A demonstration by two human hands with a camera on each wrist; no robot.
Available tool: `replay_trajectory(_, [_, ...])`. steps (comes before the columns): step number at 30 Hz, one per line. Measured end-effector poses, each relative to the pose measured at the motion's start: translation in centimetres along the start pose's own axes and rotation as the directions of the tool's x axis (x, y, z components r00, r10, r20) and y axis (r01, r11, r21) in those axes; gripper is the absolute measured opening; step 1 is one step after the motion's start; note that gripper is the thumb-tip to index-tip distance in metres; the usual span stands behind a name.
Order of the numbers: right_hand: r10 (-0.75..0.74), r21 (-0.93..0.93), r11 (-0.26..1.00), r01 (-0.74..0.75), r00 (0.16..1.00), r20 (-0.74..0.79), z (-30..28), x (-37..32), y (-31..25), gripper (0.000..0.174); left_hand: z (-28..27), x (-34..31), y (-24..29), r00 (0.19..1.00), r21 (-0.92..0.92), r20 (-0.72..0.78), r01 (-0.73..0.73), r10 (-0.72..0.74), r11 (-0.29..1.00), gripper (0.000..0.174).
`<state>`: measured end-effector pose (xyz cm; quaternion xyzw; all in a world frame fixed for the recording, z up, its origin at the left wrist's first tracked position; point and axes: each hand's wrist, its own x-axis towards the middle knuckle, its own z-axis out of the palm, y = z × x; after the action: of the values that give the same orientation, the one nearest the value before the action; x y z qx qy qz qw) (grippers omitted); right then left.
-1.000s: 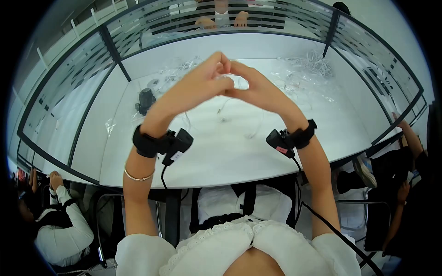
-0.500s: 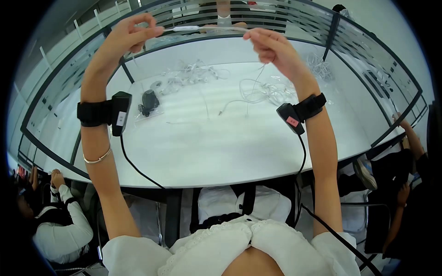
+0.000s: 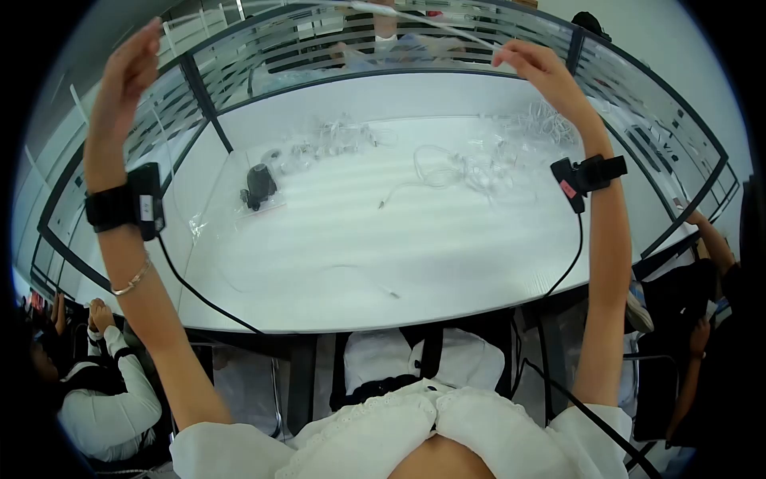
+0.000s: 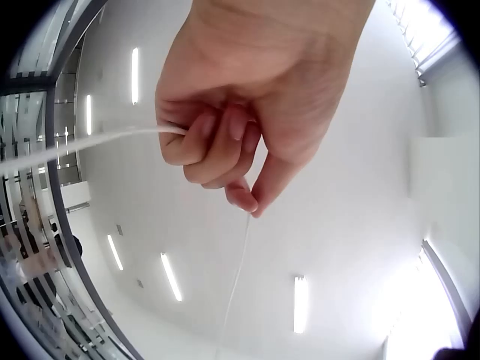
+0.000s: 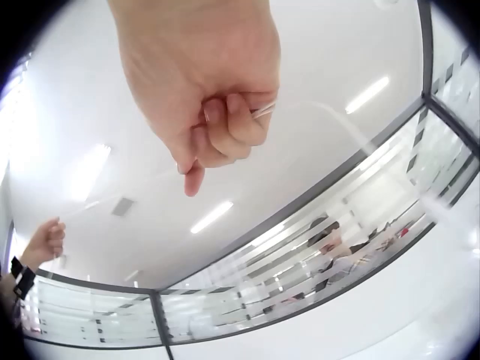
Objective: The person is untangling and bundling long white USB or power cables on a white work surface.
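Note:
A thin white cable stretches between my two raised hands, with a thicker white piece near its middle. At the upper left, my left hand is held high. Its curled fingers grip the cable in the left wrist view, and a thin strand hangs from the thumb and fingertip. My right hand, at the upper right, also grips the cable with curled fingers; in the right wrist view the cable comes out beside the little finger. Both hands are well above the table.
A dark grey object lies on the left of the table. Behind it are clear plastic bags. Coiled white cables lie right of centre, with another tangle at the back right. A framed glass partition surrounds the table.
My hands were close together over the table, then drew apart with the cable between them. Now they are wider apart, the left one higher. A thin cable end shows near the table's front.

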<state>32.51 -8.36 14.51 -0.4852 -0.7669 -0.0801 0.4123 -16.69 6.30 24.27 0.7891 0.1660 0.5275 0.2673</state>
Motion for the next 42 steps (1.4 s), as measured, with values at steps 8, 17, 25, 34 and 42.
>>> replay_trajectory(8, [0.340, -0.146, 0.931, -0.335, 0.940, 0.008, -2.3, -3.8, 3.5, 0.040, -5.6, 0.8, -0.9, 0.973, -0.280, -0.170, 0.104, -0.156, 0.954, 0.030])
replay_trajectory(17, [0.632, 0.169, 0.746, -0.644, 0.765, 0.126, -2.2, -7.5, 5.2, 0.043, -3.0, 0.7, -0.8, 0.971, -0.419, -0.200, 0.035, -0.130, 0.907, 0.028])
replay_trajectory(25, [0.553, -0.238, 0.819, -0.522, 0.608, 0.570, 6.2, -9.9, 6.5, 0.042, 3.0, 4.1, 4.1, 0.926, -0.858, 0.338, 0.230, 0.169, 0.459, 0.018])
replay_trajectory(34, [0.459, 0.043, 0.800, -0.598, 0.658, 0.597, 13.7, -7.7, -1.3, 0.063, 9.3, 7.6, 9.6, 0.983, -0.848, -0.096, -0.163, 0.156, 0.504, 0.013])
replay_trajectory(42, [0.105, 0.489, 0.573, -0.658, 0.651, 0.752, 16.4, -6.6, -9.3, 0.067, 7.4, 11.2, 6.5, 0.977, -0.819, -0.211, -0.190, 0.024, 0.541, 0.014])
